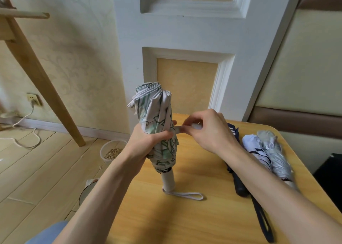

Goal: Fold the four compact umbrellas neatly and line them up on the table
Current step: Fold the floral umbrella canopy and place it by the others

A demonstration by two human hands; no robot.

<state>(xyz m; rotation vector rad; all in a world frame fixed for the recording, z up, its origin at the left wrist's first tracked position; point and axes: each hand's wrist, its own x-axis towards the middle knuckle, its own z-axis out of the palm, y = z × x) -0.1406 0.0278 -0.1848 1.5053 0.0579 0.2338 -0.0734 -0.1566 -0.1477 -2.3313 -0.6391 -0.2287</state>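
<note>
A white umbrella with a green print [157, 114] stands upright on its handle on the wooden table [185, 216], its canopy rolled tight. My left hand [148, 142] grips it round the middle. My right hand [207, 131] pinches the umbrella's closing strap [178, 129] and holds it stretched out to the right of the canopy. Its white wrist loop [185, 195] lies flat on the table by the handle. Three folded umbrellas lie side by side at the right: a navy one [237, 184], a white one with dark stripes [257, 149] and a silver one [277, 155], partly hidden by my right forearm.
The table's left edge drops to a wooden floor with a plastic tub of grain [112, 151] and a metal pot [87, 190]. A slanted wooden leg [46, 88] and a white cable [27, 131] are at the left. A dark object [331, 173] sits beyond the table's right edge.
</note>
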